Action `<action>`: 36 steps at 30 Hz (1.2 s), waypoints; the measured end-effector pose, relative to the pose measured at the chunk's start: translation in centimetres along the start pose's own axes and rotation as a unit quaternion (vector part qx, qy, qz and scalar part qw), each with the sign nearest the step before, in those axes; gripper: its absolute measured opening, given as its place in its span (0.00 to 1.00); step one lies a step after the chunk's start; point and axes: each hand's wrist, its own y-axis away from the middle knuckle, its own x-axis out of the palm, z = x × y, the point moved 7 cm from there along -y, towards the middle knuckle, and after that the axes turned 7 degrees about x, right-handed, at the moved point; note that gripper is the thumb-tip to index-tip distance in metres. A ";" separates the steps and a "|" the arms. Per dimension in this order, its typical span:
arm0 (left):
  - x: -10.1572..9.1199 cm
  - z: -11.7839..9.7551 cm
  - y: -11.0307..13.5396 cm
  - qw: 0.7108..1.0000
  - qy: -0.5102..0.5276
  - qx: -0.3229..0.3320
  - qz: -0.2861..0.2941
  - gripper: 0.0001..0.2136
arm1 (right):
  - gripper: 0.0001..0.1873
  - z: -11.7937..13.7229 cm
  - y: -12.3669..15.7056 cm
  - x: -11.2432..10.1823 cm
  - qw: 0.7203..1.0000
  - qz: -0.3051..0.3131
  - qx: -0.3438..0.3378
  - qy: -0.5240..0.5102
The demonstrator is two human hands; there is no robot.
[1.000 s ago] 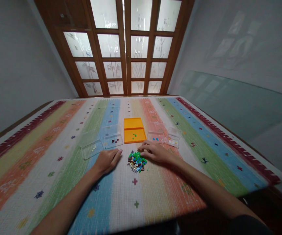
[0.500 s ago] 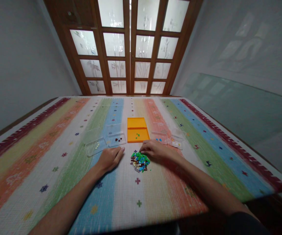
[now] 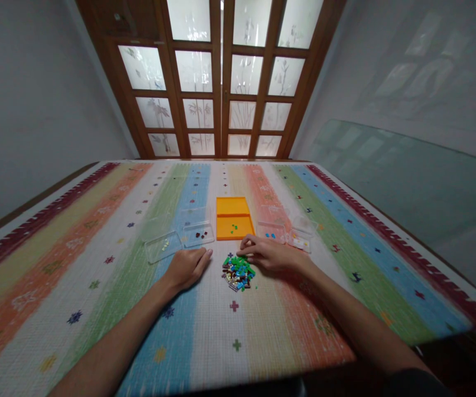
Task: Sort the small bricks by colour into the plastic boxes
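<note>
A heap of small building bricks (image 3: 238,273) in green, blue, brown and cream lies on the striped tablecloth. At its far right edge is my right hand (image 3: 266,253), palm down, with thumb and fingertips pinched together over the bricks. Whatever is between those fingertips is too small to make out. My left hand (image 3: 187,267) rests on the cloth left of the heap, its fingers curled in and nothing visible in it. Beyond the heap stands an open orange box (image 3: 232,207) with a few green bricks (image 3: 233,227) in its near half.
Left of the orange box are a clear tray (image 3: 149,255) with pale bricks and another clear tray (image 3: 211,234) with dark brown ones. To its right, a clear tray (image 3: 281,231) holds blue bricks, beside a clear box (image 3: 307,245) with small pieces. A wooden glazed door (image 3: 221,127) stands behind.
The view has shifted slightly. My right hand stays at the heap's far edge, its fingers moving only a little. My left hand rests in the same place.
</note>
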 end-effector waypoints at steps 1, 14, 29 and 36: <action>0.0 0.0 0.0 1.000 -0.001 0.002 0.002 0.22 | 0.18 0.1 0.0 0.1 1.000 0.009 -0.005 0.003; 0.4 0.2 0.1 1.000 -0.025 0.004 0.006 0.22 | 0.17 -0.1 0.3 -0.2 0.998 0.043 0.051 -0.020; 0.4 0.2 0.2 1.000 -0.015 0.020 -0.002 0.22 | 0.10 -0.8 0.9 0.5 0.997 -0.035 0.055 -0.033; 0.2 0.1 0.2 0.999 -0.024 0.033 -0.012 0.21 | 0.10 -0.3 1.0 0.2 0.996 -0.066 0.064 0.014</action>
